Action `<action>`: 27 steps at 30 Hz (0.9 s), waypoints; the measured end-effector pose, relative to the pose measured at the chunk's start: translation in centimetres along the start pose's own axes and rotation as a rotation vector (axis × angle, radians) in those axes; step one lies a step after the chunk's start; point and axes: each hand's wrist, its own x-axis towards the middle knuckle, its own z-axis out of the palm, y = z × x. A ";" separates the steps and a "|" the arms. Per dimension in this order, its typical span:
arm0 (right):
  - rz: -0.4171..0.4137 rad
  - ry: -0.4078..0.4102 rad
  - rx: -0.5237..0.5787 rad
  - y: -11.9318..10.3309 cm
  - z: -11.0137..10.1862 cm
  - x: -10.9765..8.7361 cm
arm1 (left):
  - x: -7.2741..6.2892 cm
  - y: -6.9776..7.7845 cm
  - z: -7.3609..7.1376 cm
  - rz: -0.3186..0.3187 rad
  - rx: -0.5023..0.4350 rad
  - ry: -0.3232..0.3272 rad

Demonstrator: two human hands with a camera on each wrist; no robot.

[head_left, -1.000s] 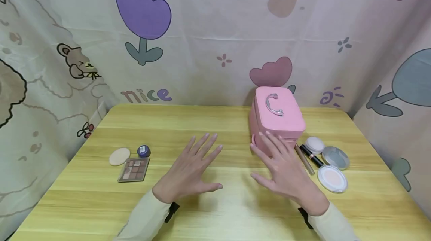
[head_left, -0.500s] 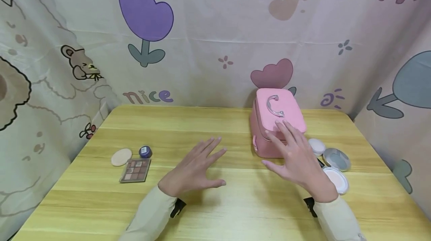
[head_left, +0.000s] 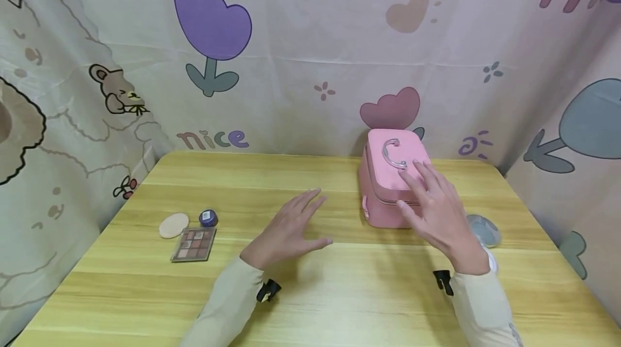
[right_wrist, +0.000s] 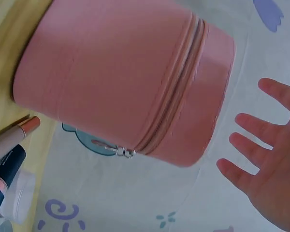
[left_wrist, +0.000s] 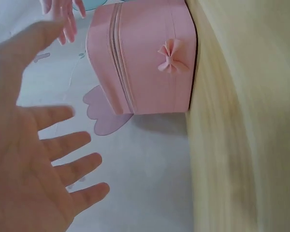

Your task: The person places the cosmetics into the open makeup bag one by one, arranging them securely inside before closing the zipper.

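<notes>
Inspecting remotely, I log the case (head_left: 388,185) untouched: near the right hand (head_left: 440,215), farther from the left hand (head_left: 285,231), all fingers spread.

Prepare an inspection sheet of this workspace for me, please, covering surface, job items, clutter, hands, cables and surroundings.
Surface: wood-grain table.
Job's things: pink case, upright, lid down, silver handle on top.
Clutter: at left, beige round pad, small blue jar, eyeshadow palette; at right, silvery disc, partly hidden; the right wrist view adds pale tube and dark tube.
Hands: left hand raised above the table, holding nothing; right hand near the case, fingers extended, no contact seen.
Cables: nothing seen.
Surroundings: printed curtain behind and at both sides.
</notes>
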 end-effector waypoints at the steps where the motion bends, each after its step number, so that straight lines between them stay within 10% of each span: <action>1: 0.020 -0.004 0.002 0.1 -0.1 0.1 | 0.1 0.0 0.1 -0.007 -0.023 0.016; 9: 0.166 -0.067 0.002 0.6 -0.9 0.5 | 1.5 -0.2 1.4 -0.058 -0.244 0.163; 27: 0.430 -0.141 0.025 2.0 -0.7 1.5 | 5.8 -0.3 4.7 -0.245 -0.635 0.080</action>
